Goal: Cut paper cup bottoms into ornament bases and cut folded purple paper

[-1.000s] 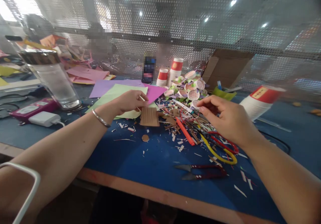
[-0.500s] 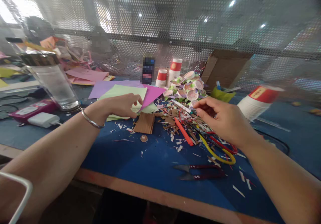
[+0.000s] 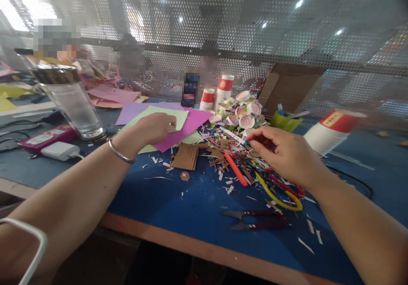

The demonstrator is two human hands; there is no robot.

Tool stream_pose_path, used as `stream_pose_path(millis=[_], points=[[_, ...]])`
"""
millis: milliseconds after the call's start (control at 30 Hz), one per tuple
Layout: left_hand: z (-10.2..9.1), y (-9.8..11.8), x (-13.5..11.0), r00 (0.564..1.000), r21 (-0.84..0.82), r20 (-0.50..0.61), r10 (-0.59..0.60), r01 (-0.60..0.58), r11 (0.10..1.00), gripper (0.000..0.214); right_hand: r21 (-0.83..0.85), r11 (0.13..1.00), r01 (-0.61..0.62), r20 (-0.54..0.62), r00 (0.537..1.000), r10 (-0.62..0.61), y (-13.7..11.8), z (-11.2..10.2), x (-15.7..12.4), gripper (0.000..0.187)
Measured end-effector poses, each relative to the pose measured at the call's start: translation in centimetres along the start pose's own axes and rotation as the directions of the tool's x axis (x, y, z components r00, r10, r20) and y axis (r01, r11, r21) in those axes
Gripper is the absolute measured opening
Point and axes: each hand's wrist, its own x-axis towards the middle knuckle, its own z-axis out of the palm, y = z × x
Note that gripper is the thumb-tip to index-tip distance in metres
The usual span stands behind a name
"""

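Left hand (image 3: 155, 128), fingers curled, lies over green paper (image 3: 181, 118) toward ten o'clock from the cardboard square (image 3: 185, 156); right hand (image 3: 270, 146), fingertips narrowed, is at the white pen (image 3: 234, 136), two o'clock. I cannot tell either grip. Tugging could drag the overlapping magenta sheet (image 3: 195, 123).

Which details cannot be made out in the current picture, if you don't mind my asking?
In the head view:
Left hand: its back hides most fingertips, so any grip on the paper sheets is unclear.
Right hand: its fingers hide the contact with the white pen-like stick, so gripping or merely touching is unclear.
Dark upright object: pixelation hides its details.
Perforated screen: blur hides what stands behind.
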Motion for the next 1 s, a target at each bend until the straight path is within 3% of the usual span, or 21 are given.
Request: stream_pose_path(millis=[100, 200, 300, 533, 667, 833, 1000], points=[[-0.4, 1.1, 0.2, 0.978, -0.041, -0.206, -0.014, 0.006, 0.999, 0.025, 0.012, 1.000, -0.022, -0.005, 1.000, 0.022, 0.0, -0.1, 0.0, 0.012], [-1.0, 1.9, 0.1, 0.879, -0.105, -0.476, -0.022, -0.032, 0.994, 0.032, 0.023, 0.999, -0.039, -0.002, 0.999, 0.039, 0.1, -0.2, 0.0, 0.015], [-1.3, 2.2, -0.2, 0.847, -0.085, -0.531, -0.006, -0.046, 0.995, 0.032, 0.024, 0.999, -0.037, -0.003, 0.999, 0.037, 0.0, -0.2, 0.1, 0.016], [-0.7, 1.4, 0.0, 0.939, 0.003, -0.342, 0.014, -0.014, 1.000, 0.034, 0.008, 0.999, -0.032, -0.016, 0.999, 0.032, 0.4, -0.4, 0.2, 0.015], [-0.1, 1.1, 0.2, 0.994, 0.070, -0.111, 0.008, -0.001, 0.998, 0.025, 0.001, 0.999, -0.046, -0.049, 0.998, 0.046, 1.2, -0.7, 0.3, 0.013], [-0.1, 1.1, -0.1, 0.994, 0.102, 0.103, -0.023, 0.013, 0.995, 0.023, 0.042, 0.991, -0.129, -0.048, 0.990, 0.131, 2.3, -0.8, 0.4, 0.015], [-0.1, 1.8, -0.5, 0.973, -0.043, 0.206, 0.103, -0.096, 0.994, 0.035, 0.033, 0.986, -0.163, -0.032, 0.986, 0.164, 2.7, -0.9, 0.5, 0.016]])
